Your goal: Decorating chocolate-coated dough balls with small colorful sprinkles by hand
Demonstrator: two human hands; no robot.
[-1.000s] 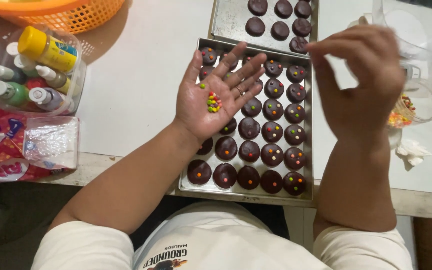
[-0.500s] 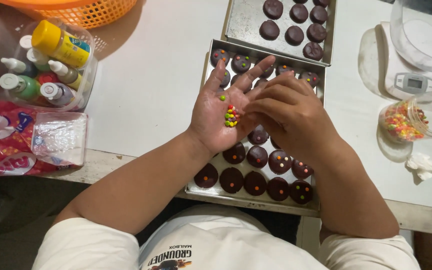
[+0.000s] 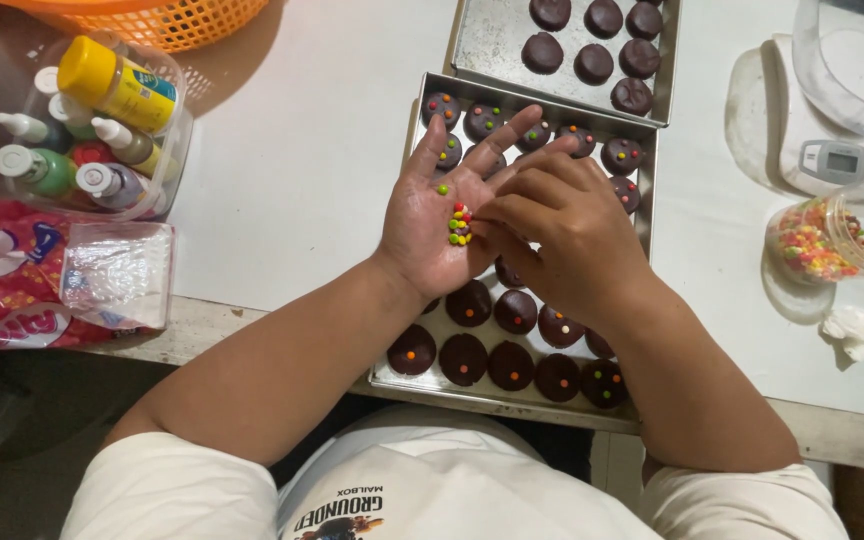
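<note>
My left hand (image 3: 432,215) lies palm up above a metal tray (image 3: 412,385) of round chocolate-coated treats (image 3: 464,358), many with small coloured dots on top. A little heap of coloured candy sprinkles (image 3: 459,225) rests in the palm. My right hand (image 3: 567,235) is bent over the left palm, its fingertips at the sprinkles. Whether it pinches one is hidden by the fingers.
A second tray (image 3: 492,45) with plain chocolate treats sits further back. At the right stand a clear bowl of sprinkles (image 3: 822,240) and a white kitchen scale (image 3: 837,160). A clear tub of squeeze bottles (image 3: 87,130), a red bag (image 3: 12,290) and an orange basket (image 3: 177,20) are at the left.
My right hand has come down from the right of the tray and settled over my left palm. The left hand has stayed palm up with the sprinkles.
</note>
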